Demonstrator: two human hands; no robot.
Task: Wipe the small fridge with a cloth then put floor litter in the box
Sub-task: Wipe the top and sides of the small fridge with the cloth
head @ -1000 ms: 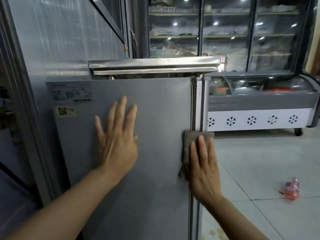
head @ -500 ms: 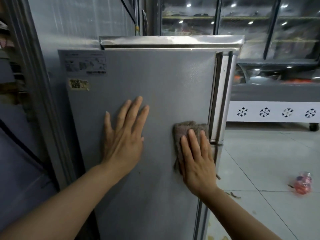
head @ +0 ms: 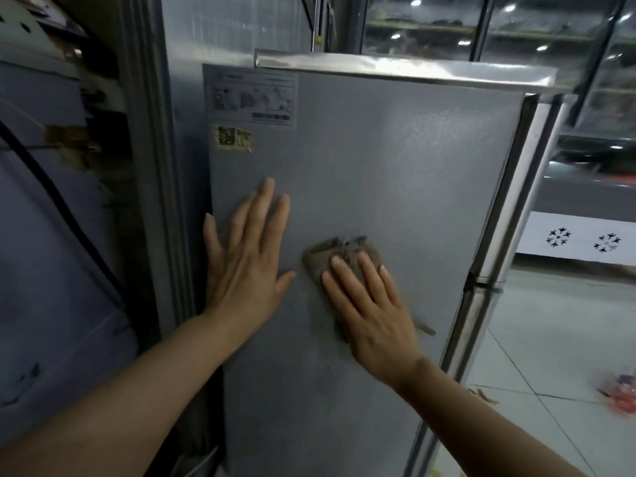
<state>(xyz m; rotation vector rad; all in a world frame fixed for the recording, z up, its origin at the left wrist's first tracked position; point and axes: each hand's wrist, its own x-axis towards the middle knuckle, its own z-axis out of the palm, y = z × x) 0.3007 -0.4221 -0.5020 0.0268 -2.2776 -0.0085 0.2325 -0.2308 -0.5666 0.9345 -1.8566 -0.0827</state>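
The small grey fridge (head: 395,160) fills the middle of the view, its side panel facing me. My right hand (head: 371,304) presses a brown-grey cloth (head: 344,253) flat against that panel, near its centre. My left hand (head: 246,256) lies flat on the panel to the left of the cloth, fingers spread, holding nothing. A reddish piece of litter (head: 623,394), blurred, lies on the tiled floor at the far right. No box is in view.
A tall metal cabinet (head: 148,166) stands tight against the fridge's left side. A chest freezer with snowflake marks (head: 581,241) and glass-door display coolers (head: 516,29) stand behind on the right. Small scraps (head: 485,395) lie on the white tiled floor (head: 550,321) by the fridge.
My right hand has slid the cloth leftward from the fridge's right edge to the middle of the panel. The view has shifted so the fridge sits further right; my left hand stays flat.
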